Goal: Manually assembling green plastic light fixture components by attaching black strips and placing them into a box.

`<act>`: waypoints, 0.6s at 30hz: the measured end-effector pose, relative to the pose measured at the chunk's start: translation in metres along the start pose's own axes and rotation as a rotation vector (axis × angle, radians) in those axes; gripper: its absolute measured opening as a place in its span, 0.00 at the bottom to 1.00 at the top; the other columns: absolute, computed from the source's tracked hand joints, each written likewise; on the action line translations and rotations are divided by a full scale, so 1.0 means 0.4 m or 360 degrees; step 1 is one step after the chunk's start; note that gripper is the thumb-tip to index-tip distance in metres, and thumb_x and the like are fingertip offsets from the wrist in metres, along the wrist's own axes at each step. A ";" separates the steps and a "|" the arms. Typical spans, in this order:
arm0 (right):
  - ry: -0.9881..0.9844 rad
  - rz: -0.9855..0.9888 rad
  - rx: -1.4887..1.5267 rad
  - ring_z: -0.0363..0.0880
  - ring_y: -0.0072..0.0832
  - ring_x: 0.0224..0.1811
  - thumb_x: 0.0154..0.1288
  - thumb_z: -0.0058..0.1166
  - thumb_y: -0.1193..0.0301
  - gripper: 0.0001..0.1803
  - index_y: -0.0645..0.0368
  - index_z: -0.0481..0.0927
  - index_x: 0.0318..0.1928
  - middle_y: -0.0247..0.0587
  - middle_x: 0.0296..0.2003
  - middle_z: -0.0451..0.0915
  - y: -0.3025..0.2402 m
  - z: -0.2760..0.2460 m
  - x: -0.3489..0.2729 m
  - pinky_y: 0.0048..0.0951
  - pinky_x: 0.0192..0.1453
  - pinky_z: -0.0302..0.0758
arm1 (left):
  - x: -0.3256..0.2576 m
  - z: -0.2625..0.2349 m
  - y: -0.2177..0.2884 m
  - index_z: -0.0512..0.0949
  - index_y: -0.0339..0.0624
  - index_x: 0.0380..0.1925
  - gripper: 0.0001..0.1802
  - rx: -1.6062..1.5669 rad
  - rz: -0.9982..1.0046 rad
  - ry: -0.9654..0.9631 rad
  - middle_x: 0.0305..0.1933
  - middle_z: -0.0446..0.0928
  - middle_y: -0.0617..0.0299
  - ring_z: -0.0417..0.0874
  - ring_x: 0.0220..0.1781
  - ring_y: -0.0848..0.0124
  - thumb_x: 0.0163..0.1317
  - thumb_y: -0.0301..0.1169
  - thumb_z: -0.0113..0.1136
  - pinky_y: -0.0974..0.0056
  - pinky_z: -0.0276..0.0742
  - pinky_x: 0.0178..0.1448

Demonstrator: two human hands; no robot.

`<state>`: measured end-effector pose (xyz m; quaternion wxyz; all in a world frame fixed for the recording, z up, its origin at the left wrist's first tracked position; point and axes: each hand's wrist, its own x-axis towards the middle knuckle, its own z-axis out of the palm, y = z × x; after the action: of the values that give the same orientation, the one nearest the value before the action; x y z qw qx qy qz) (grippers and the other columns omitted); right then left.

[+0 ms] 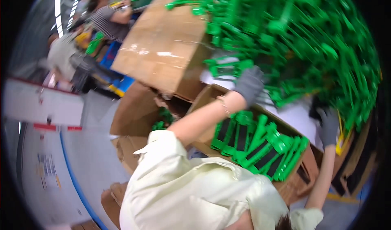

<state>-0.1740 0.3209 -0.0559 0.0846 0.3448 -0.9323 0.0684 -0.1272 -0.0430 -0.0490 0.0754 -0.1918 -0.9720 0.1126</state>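
My left hand (249,84), in a grey glove, reaches over the far side of an open cardboard box (291,126). It is at the edge of a green plastic frame (231,69) on the white work surface; its fingers are smeared by motion. Inside the box lie several green plastic parts (260,146) with black strips, packed side by side. Off to the right, my gloved right hand (328,126) is closed at a black piece (317,105), beside the pile. The piece is too blurred for its exact kind.
A large heap of green plastic parts (293,22) covers the far right. One closed cardboard carton (163,47) stands at the far left of my box. Another open carton (134,112) holds green parts. Two people (108,20) work at the upper left, near a white cabinet (42,104).
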 end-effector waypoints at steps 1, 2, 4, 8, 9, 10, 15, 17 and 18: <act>-0.0019 0.0023 -0.0012 0.69 0.49 0.50 0.41 0.55 0.80 0.25 0.55 0.75 0.45 0.48 0.45 0.75 -0.020 -0.010 0.011 0.43 0.55 0.68 | -0.002 0.019 0.011 0.79 0.54 0.41 0.14 0.0096 -0.0152 -0.0106 0.45 0.74 0.62 0.68 0.54 0.63 0.54 0.33 0.51 0.60 0.63 0.51; -0.0058 0.0089 -0.0052 0.70 0.49 0.49 0.40 0.55 0.80 0.24 0.55 0.75 0.45 0.48 0.43 0.75 -0.029 -0.024 0.008 0.42 0.54 0.68 | 0.001 0.019 0.018 0.80 0.59 0.40 0.14 0.0013 -0.0254 -0.0079 0.46 0.73 0.63 0.66 0.55 0.62 0.55 0.34 0.50 0.61 0.61 0.52; -0.0127 0.0198 0.0067 0.70 0.48 0.48 0.40 0.54 0.80 0.23 0.55 0.75 0.43 0.47 0.42 0.75 -0.028 -0.013 0.017 0.42 0.52 0.69 | 0.001 -0.015 0.000 0.80 0.58 0.40 0.14 0.0030 -0.0234 -0.0247 0.47 0.73 0.60 0.66 0.56 0.60 0.51 0.36 0.54 0.61 0.62 0.52; -0.0150 0.0226 0.0199 0.72 0.47 0.42 0.39 0.55 0.78 0.19 0.57 0.73 0.37 0.46 0.37 0.74 -0.012 0.002 0.040 0.41 0.45 0.70 | -0.019 -0.045 -0.058 0.80 0.54 0.38 0.16 -0.0028 -0.0111 -0.0322 0.47 0.73 0.55 0.66 0.56 0.57 0.44 0.36 0.60 0.58 0.64 0.53; -0.0133 0.0282 0.0248 0.71 0.48 0.40 0.38 0.56 0.78 0.17 0.57 0.72 0.34 0.47 0.34 0.74 -0.011 0.004 0.040 0.40 0.42 0.70 | -0.026 -0.039 -0.063 0.79 0.48 0.38 0.20 -0.0269 -0.0113 -0.0176 0.48 0.72 0.53 0.67 0.55 0.54 0.40 0.36 0.63 0.55 0.65 0.56; -0.0120 0.0275 0.0246 0.71 0.48 0.40 0.38 0.56 0.78 0.17 0.57 0.72 0.34 0.47 0.34 0.74 -0.008 0.002 0.037 0.40 0.42 0.70 | -0.032 -0.034 -0.067 0.78 0.43 0.39 0.24 -0.0510 -0.0111 -0.0028 0.49 0.71 0.50 0.67 0.54 0.51 0.36 0.35 0.65 0.52 0.66 0.58; -0.0113 0.0215 0.0208 0.72 0.46 0.37 0.45 0.58 0.77 0.14 0.59 0.71 0.35 0.46 0.35 0.73 0.003 0.022 0.012 0.37 0.39 0.70 | -0.066 -0.068 -0.087 0.70 0.42 0.39 0.27 -0.1121 -0.0270 0.0287 0.46 0.71 0.51 0.71 0.53 0.55 0.39 0.42 0.68 0.56 0.71 0.51; -0.0040 0.0267 0.0278 0.72 0.42 0.35 0.47 0.59 0.77 0.14 0.59 0.72 0.36 0.44 0.33 0.74 0.004 0.031 -0.006 0.35 0.39 0.69 | -0.076 -0.085 -0.093 0.69 0.41 0.40 0.28 -0.1591 -0.0438 0.0226 0.45 0.72 0.53 0.72 0.52 0.57 0.42 0.43 0.68 0.57 0.70 0.53; 0.0152 0.0396 0.0452 0.72 0.37 0.34 0.51 0.58 0.77 0.15 0.58 0.73 0.42 0.43 0.36 0.75 -0.004 0.029 -0.013 0.31 0.38 0.69 | -0.082 -0.094 -0.097 0.68 0.40 0.42 0.29 -0.2062 -0.0609 0.0158 0.44 0.72 0.54 0.73 0.50 0.60 0.45 0.44 0.68 0.58 0.69 0.56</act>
<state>-0.1705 0.3208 -0.0684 0.0702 0.2316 -0.9437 0.2256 -0.1038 -0.0838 -0.0064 0.0085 -0.0278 -0.8555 -0.5171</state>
